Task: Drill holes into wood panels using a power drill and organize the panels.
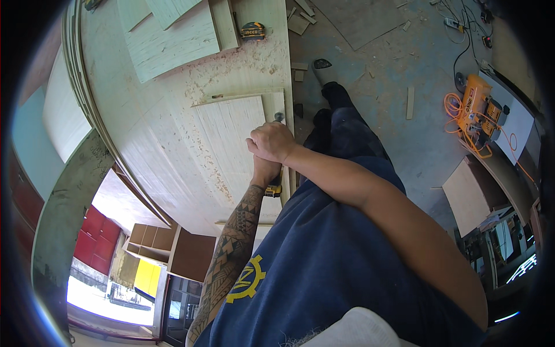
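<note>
My left hand (267, 170), on the tattooed arm, is closed round a yellow-and-black cordless drill (273, 190). Most of the drill is hidden by my hands; only its yellow-and-black end shows below the wrist. My right hand (273, 141) lies over the front of the left with its fingers curled down over the drill's top. Just beyond the right knuckles shows a round grey metal piece (279, 117), on the strip by the bench's edge. A pale wood-grain panel (228, 124) lies under and left of my hands, on another board.
Wood shavings cover parts of the bench (167, 150). Farther up are a black-and-yellow tape measure (252, 31) and stacked panels (173, 43). An orange air compressor (475, 104) with a coiled hose stands at the right. Offcuts (410, 103) and cables lie on the floor.
</note>
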